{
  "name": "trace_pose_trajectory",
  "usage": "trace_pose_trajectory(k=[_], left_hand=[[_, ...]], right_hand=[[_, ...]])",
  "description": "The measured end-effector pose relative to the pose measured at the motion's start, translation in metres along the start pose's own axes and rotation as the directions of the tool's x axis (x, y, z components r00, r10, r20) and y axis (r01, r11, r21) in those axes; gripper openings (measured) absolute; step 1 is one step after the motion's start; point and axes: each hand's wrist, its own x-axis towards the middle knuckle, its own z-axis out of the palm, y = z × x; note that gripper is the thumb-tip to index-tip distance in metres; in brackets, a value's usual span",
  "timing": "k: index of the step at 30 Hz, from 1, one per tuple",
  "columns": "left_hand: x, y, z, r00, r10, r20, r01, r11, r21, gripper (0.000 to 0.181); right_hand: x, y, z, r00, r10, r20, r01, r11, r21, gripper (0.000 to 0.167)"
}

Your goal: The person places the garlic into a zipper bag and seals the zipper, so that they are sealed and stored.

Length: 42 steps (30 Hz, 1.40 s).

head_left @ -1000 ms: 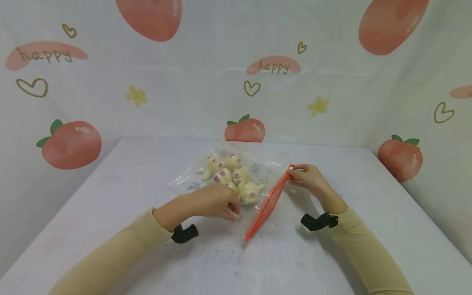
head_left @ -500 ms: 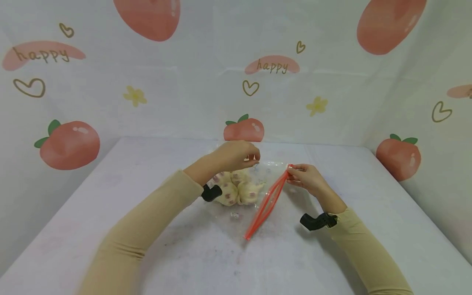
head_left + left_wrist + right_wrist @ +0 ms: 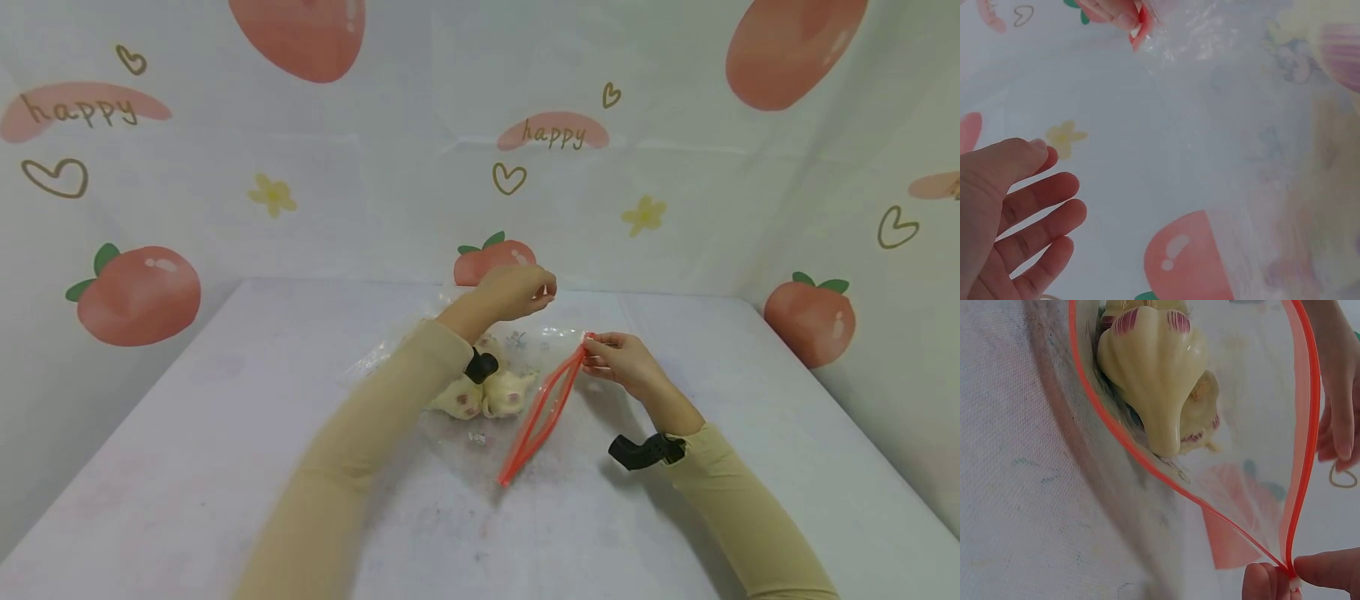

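Observation:
A clear zip bag (image 3: 551,340) with a red zip edge (image 3: 1314,419) lies on the table, its mouth gaping. Several garlic bulbs (image 3: 506,393), cream with purple marks, are inside; one bulb (image 3: 1154,375) shows close by the mouth in the right wrist view. My right hand (image 3: 633,364) pinches the far corner of the red edge, at a small white slider (image 3: 1295,584). Above the bag's far side hovers my left hand (image 3: 513,292), fingers loosely bent. In the left wrist view this hand (image 3: 985,206) holds nothing. The left forearm hides part of the bag and some bulbs.
A white cloth covers the table (image 3: 172,433). Behind it hangs a white backdrop (image 3: 405,183) printed with red fruit, hearts and flowers. Each wrist carries a black camera mount (image 3: 645,452).
My left hand has lifted from the bag's near side and swung away from me and rightward, across the garlic to above the far edge. The right hand keeps its pinch on the corner.

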Motion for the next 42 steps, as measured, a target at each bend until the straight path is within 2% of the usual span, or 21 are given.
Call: trace_pose_trajectory(k=[6,14,24,27,33,36,42], left_hand=[[0.018,0.006,0.011,1.000,0.002,-0.010,-0.002,1.000,0.028,0.021],[0.027,0.015,0.030,0.992,0.025,0.126,-0.025,1.000,0.001,0.030],[0.028,0.017,0.039,0.977,0.006,0.215,0.010,0.997,-0.071,0.036],[0.028,0.018,0.040,0.977,0.023,0.214,-0.002,0.995,-0.096,0.035],[0.029,0.019,0.042,0.983,0.054,0.175,-0.034,0.993,-0.113,0.034],[0.030,0.020,0.043,0.986,0.052,0.157,-0.037,0.995,-0.097,0.034],[0.029,0.022,0.044,0.984,0.040,0.173,-0.020,0.993,-0.113,0.032]], right_hand=[[-0.004,-0.003,0.002,1.000,-0.009,0.000,0.009,1.000,-0.001,0.049],[-0.008,-0.002,-0.001,0.995,-0.093,0.042,0.091,0.994,0.061,0.051],[-0.006,-0.005,0.002,0.999,-0.053,0.007,0.053,0.999,-0.013,0.048],[-0.005,-0.005,0.002,0.999,-0.050,-0.001,0.050,0.998,-0.042,0.048],[-0.005,-0.004,0.000,0.998,-0.069,-0.003,0.068,0.996,-0.062,0.048],[-0.006,-0.005,0.000,0.997,-0.076,0.002,0.076,0.996,-0.053,0.048],[-0.006,-0.006,0.000,0.996,-0.086,0.008,0.086,0.995,-0.051,0.045]])
